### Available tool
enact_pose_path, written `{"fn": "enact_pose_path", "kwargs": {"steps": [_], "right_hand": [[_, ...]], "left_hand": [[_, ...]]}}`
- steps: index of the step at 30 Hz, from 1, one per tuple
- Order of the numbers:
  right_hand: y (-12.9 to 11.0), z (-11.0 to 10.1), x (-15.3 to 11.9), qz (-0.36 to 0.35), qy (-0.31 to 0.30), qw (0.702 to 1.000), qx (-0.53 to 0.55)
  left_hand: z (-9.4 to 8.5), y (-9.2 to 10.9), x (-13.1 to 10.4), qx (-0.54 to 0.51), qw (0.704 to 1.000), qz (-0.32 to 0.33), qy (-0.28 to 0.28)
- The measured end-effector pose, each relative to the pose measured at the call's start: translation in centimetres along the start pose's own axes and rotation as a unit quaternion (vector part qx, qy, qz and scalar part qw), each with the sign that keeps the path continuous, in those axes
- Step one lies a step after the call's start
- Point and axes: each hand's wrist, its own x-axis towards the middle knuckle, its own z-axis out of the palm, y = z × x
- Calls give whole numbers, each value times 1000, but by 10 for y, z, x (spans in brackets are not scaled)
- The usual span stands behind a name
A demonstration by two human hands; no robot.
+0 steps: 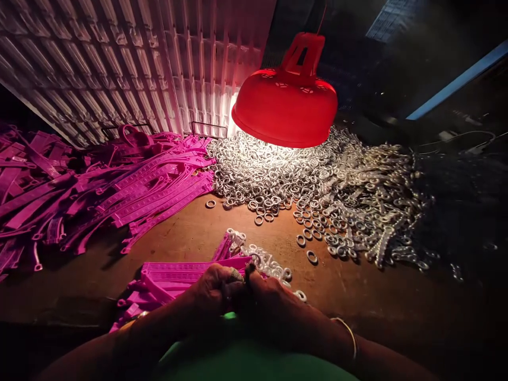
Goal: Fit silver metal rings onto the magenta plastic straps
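Note:
My left hand (216,288) and my right hand (272,299) meet at the front of the table, fingers curled in and thumbs close together. Whatever they pinch is in shadow and hidden by the fingers. Light-coloured wrapping shows on the left thumb, and a dark covering on the right one. Just behind the hands lies a bunch of flat pink straps (170,272), one reaching the fingertips. A small group of silvery rings (273,264) sits behind my right hand, beside more pink strap ends (222,248).
A red lamp (283,108) hangs low over a large heap of metal rings (265,177). Ring-ended metallic pieces (381,206) pile up at right. Many pink straps (151,185) cover the left side. A ribbed, pale panel (198,63) stands behind the brown tabletop (178,230).

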Motion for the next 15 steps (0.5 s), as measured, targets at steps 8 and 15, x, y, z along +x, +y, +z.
{"fn": "enact_pose_path", "kwargs": {"steps": [8, 15], "right_hand": [[-2, -23, -12, -11, -3, 997, -74], [94, -51, -35, 86, 343, 935, -6]], "left_hand": [[-8, -11, 12, 107, 993, -18, 53], [-18, -14, 8, 250, 954, 23, 167]]}}
